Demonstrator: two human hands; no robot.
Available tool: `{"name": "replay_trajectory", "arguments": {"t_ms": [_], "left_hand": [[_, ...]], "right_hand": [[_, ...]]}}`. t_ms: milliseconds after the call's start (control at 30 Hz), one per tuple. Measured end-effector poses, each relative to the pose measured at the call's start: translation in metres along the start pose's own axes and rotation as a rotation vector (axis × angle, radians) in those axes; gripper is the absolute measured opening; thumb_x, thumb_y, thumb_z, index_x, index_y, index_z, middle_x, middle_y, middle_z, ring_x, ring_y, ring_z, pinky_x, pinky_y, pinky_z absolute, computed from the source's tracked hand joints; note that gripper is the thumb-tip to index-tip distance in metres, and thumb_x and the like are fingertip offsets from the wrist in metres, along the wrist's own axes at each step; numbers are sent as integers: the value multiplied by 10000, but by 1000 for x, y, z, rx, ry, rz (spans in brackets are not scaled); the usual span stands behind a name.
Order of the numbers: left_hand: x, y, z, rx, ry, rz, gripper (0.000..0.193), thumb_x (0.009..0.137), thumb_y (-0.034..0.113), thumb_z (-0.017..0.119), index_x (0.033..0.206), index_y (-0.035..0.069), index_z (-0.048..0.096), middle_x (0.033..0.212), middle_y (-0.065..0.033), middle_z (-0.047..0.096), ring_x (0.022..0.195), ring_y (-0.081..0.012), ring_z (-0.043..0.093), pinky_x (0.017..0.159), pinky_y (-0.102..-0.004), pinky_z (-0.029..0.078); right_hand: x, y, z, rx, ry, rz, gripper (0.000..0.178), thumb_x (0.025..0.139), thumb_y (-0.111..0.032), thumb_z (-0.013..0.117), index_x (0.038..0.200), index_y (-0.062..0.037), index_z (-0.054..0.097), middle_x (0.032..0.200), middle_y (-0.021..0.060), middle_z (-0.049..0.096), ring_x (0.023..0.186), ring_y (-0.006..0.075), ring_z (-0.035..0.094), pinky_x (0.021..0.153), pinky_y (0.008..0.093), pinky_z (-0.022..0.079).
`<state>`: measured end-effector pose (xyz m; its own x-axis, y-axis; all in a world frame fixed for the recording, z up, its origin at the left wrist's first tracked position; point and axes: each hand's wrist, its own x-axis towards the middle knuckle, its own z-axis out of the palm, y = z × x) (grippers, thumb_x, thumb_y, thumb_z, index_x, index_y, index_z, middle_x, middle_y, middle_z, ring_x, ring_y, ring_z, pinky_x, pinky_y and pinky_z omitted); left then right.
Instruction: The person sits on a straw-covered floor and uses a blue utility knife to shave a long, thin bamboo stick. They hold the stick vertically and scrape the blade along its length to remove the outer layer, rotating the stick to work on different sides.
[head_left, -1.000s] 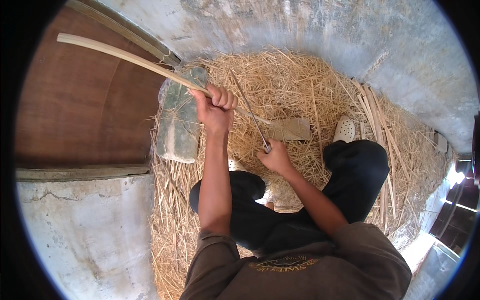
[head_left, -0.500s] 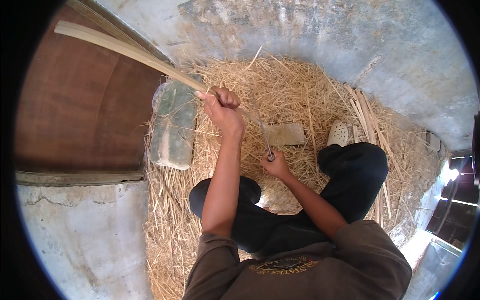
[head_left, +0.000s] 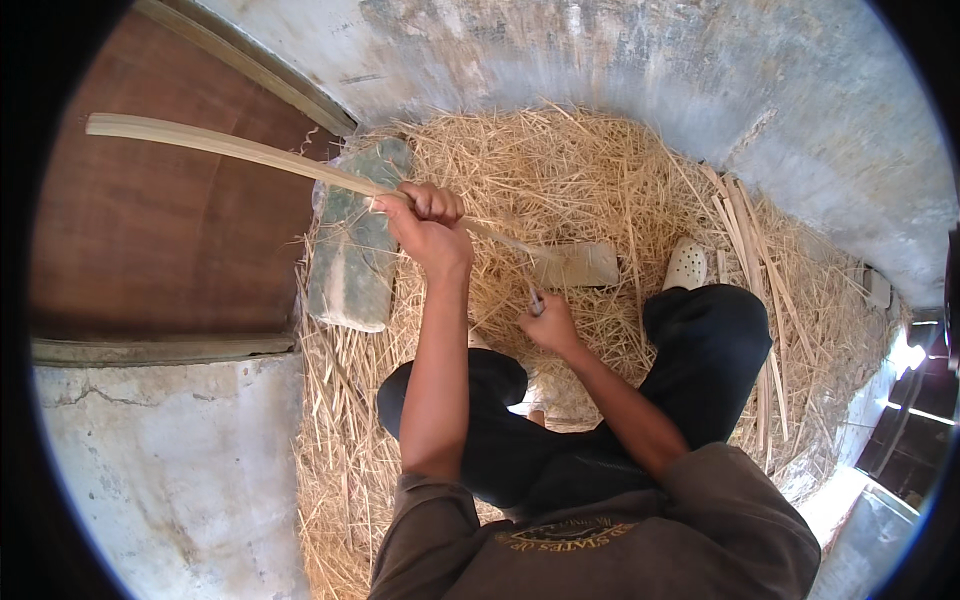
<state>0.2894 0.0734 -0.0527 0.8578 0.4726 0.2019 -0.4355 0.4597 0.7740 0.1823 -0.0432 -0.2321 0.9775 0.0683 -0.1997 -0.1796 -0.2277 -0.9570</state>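
My left hand (head_left: 430,225) is closed round a long pale bamboo strip (head_left: 230,147). One end of the strip reaches out to the upper left; the other slopes down toward a small block (head_left: 580,265) on the straw. Lower and to the right, my right hand (head_left: 550,325) grips a knife (head_left: 536,299) by its handle. The knife's thin blade points up toward the strip's lower end; motion blur hides whether they touch.
Straw and shavings (head_left: 560,170) cover the floor. A grey-green stone slab (head_left: 350,260) lies at left, near a brown wooden door panel (head_left: 180,220). Several split strips (head_left: 745,235) rest at right beyond a cream clog (head_left: 686,264). A stained wall (head_left: 640,60) stands behind.
My left hand has shifted slightly left, and the strip's far end has dropped lower and further left. The knife's blade looks shorter and more blurred; my right hand has barely moved.
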Motion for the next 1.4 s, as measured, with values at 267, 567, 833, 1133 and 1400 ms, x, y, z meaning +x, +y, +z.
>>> {"name": "replay_trajectory", "arguments": {"t_ms": [267, 567, 833, 1133, 1400], "left_hand": [[-1, 3, 0, 0, 58, -9, 595, 933, 668, 341, 641, 153, 279, 569, 40, 196, 501, -111, 192, 481, -284, 183], [3, -1, 8, -28, 91, 48, 555, 950, 619, 369, 658, 150, 316, 579, 42, 256, 504, -95, 228, 470, -265, 213], [-3, 3, 21, -10, 218, 98, 474, 958, 503, 503, 723, 103, 404, 623, 19, 352, 535, -77, 310, 471, -241, 266], [-17, -2, 12, 130, 232, 220, 445, 959, 467, 532, 725, 114, 394, 605, 34, 332, 522, -61, 286, 467, -226, 240], [-15, 2, 20, 196, 387, 191, 443, 961, 471, 528, 724, 126, 381, 588, 42, 318, 523, -61, 275, 478, -234, 250]], "right_hand": [[4, 49, -10, 14, 2, 122, 177, 725, -150, 679, 763, 2, 597, 596, 83, 578, 524, 178, 535, 527, 345, 447], [4, 109, -15, -103, -91, 650, 328, 742, -227, 668, 871, 75, 666, 745, 210, 664, 690, 303, 671, 636, 425, 503], [-2, 20, -9, -52, -2, 89, 243, 737, -132, 675, 906, 19, 588, 678, 75, 573, 574, 176, 572, 553, 325, 466], [0, 38, 6, -3, -35, 163, 268, 715, -109, 685, 943, -26, 572, 761, 60, 561, 661, 152, 525, 627, 305, 458], [-5, 10, 17, 68, -1, -38, 246, 715, -106, 683, 916, -26, 566, 755, 66, 553, 661, 151, 518, 628, 306, 454]]}}
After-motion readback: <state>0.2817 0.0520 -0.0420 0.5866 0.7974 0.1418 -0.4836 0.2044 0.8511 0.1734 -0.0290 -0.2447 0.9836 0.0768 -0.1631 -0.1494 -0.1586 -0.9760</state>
